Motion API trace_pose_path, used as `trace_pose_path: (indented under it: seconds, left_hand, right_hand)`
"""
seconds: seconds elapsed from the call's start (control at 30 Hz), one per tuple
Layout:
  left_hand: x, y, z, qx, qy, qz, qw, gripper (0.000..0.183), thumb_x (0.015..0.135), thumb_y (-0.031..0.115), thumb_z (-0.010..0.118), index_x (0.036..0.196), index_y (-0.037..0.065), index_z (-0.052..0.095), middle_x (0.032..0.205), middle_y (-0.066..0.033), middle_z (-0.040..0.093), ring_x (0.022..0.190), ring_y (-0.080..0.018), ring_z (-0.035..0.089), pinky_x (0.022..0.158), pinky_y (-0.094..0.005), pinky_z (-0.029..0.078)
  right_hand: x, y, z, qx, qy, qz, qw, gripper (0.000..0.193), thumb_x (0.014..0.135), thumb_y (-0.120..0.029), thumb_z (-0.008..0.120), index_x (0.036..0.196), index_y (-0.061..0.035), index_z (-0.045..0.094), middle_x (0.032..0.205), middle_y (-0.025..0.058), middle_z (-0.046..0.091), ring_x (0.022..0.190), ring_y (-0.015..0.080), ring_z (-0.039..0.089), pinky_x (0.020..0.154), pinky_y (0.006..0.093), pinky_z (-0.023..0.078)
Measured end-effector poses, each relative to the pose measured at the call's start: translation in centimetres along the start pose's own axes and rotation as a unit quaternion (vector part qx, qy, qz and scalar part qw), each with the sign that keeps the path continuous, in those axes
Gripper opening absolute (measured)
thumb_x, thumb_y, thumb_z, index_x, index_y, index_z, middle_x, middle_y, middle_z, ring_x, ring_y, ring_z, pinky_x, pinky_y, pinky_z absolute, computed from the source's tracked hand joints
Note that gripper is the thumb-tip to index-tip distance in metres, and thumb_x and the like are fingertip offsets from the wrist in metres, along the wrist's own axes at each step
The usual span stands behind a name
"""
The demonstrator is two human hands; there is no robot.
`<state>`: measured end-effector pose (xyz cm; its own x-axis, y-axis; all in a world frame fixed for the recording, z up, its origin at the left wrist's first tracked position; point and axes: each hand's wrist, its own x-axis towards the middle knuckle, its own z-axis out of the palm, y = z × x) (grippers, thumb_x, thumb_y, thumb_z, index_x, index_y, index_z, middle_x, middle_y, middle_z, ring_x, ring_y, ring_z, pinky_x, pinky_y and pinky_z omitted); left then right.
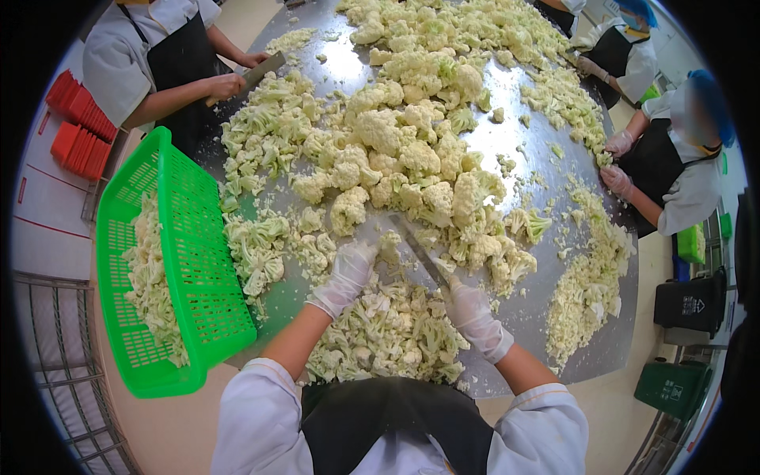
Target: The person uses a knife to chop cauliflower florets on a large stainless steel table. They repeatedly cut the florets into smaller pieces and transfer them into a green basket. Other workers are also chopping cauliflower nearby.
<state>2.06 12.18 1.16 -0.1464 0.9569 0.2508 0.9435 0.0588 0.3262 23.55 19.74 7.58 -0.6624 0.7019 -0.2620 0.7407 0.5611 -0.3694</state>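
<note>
My left hand [348,273], in a clear glove, is closed with its fingertips at a small cauliflower floret [389,245]. In my gloved right hand [473,310] is a knife [419,251], its long blade slanting up and to the left across the metal table, just right of that floret. Cut cauliflower pieces [380,328] lie heaped between my forearms, close to my apron. Beyond both hands rises a big pile of whole cauliflower chunks [396,150]. More trimmed pieces [257,249] spread to the left of my left hand.
A green perforated basket [202,261] with cauliflower in it stands tilted at the table's left edge. Across the left corner a person holds a knife [257,71]; other people work along the right side. Small crumbs [582,309] cover the metal table [507,348] at right. Bins [690,301] stand beyond.
</note>
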Motion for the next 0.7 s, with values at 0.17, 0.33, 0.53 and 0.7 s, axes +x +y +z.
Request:
trace_pose_path:
  seconds: [0.17, 0.33, 0.53, 0.7]
  left_hand:
    - [1.0, -0.6, 0.5, 0.044, -0.017, 0.054, 0.997, 0.008, 0.065, 0.008, 0.053, 0.073, 0.007, 0.054, 0.065, -0.0095, 0.050, 0.058, -0.0251, 0.051, 0.050, -0.0350, 0.041]
    - [1.0, -0.6, 1.2, 0.093, -0.009, 0.079, 0.992, 0.004, 0.065, 0.009, 0.053, 0.068, 0.006, 0.053, 0.062, -0.0090, 0.049, 0.056, -0.0236, 0.051, 0.049, -0.0344, 0.041]
    - [0.8, 0.3, 0.9, 0.126, -0.045, 0.108, 0.985, 0.005, 0.063, 0.012, 0.053, 0.066, 0.007, 0.053, 0.061, -0.0071, 0.049, 0.059, -0.0221, 0.051, 0.051, -0.0319, 0.041]
    - [0.3, 3.3, -1.1, 0.122, -0.130, 0.111, 0.978, 0.011, 0.066, 0.018, 0.054, 0.062, 0.008, 0.055, 0.065, -0.0070, 0.049, 0.065, -0.0228, 0.051, 0.057, -0.0320, 0.040]
  right_hand:
    - [-0.9, 0.2, -1.1, -0.003, -0.007, -0.070, 0.997, 0.013, 0.075, -0.015, 0.048, 0.080, -0.0027, 0.048, 0.058, 0.0162, 0.054, 0.056, 0.0324, 0.054, 0.049, 0.0408, 0.042]
    - [-0.4, 0.4, -2.1, 0.035, -0.067, -0.062, 0.995, 0.014, 0.075, -0.015, 0.048, 0.080, -0.0025, 0.049, 0.064, 0.0189, 0.055, 0.061, 0.0354, 0.054, 0.054, 0.0422, 0.043]
    - [1.7, -0.9, 0.0, 0.033, -0.069, -0.049, 0.996, 0.014, 0.074, -0.012, 0.047, 0.080, 0.0002, 0.050, 0.066, 0.0201, 0.056, 0.063, 0.0351, 0.056, 0.055, 0.0410, 0.044]
    - [3.3, -2.5, 2.5, -0.041, -0.084, -0.064, 0.994, 0.021, 0.072, -0.011, 0.049, 0.085, 0.0061, 0.047, 0.064, 0.0202, 0.056, 0.060, 0.0328, 0.057, 0.051, 0.0380, 0.045]
